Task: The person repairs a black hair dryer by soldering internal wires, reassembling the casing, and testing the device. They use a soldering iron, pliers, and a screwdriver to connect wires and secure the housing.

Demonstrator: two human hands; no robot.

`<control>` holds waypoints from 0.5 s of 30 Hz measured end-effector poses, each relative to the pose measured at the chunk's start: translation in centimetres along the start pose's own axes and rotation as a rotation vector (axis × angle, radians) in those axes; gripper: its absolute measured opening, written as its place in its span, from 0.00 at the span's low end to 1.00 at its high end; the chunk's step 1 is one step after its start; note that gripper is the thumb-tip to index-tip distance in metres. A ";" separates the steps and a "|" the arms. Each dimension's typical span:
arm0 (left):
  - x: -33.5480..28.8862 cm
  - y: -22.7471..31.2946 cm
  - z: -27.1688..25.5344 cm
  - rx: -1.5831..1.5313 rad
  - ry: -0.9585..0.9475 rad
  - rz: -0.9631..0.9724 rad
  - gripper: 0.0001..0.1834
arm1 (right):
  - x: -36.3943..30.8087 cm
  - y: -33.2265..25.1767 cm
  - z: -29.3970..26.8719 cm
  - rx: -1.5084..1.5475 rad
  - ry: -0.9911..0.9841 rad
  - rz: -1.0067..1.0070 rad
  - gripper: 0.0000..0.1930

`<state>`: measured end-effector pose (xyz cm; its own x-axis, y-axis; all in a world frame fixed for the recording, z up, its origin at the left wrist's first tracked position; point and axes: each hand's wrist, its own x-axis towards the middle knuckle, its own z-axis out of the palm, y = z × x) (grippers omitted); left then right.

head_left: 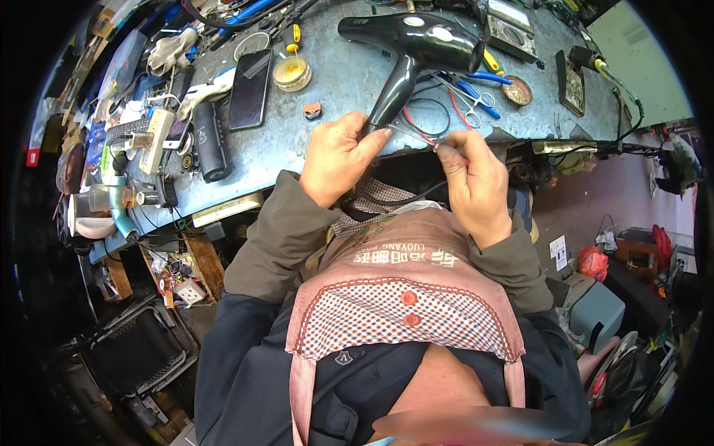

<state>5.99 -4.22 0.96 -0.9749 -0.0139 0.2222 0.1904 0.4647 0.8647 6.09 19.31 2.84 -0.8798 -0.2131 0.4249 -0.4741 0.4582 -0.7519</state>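
Head view: 1 hair dryer point(431, 46), black, on tabletop point(550, 111), handle point(394, 91) twd. near edge, prob. for access. L. hand point(338, 157): fingers closed at handle's end, seemingly steadying it. R. hand point(476, 178): fingers pinching thin wire-like pc. point(411, 134), exact type unclear, apparently for fine control. Blue-handled tool point(478, 99): near dryer, w/in reach.

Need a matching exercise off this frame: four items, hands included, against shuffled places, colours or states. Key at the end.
Column one:
1. Hair dryer
2. Left hand
3. Right hand
4. Glass jar

Column two:
A. At the lower end of a black handle
B. Round, with yellowish contents
C. Black, lying on the bench
D. Thumb and finger at a red wire

Pairs: 1-C, 2-A, 3-D, 4-B
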 end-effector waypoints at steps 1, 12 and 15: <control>-0.1 0.1 -0.2 0.054 -0.019 0.008 0.20 | -0.3 -0.1 0.0 0.056 -0.008 0.009 0.11; -0.1 -1.0 -1.0 0.488 -0.087 0.319 0.21 | -2.6 1.4 2.3 0.242 0.066 0.116 0.09; 0.1 -1.6 -0.9 0.513 -0.070 0.353 0.21 | -2.6 1.5 1.4 0.173 -0.102 0.199 0.08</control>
<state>5.74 -5.72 -0.01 -0.8720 0.2681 0.4096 0.4397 0.7965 0.4149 7.63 19.33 -0.11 -0.9510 -0.2235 0.2136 -0.2824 0.3471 -0.8943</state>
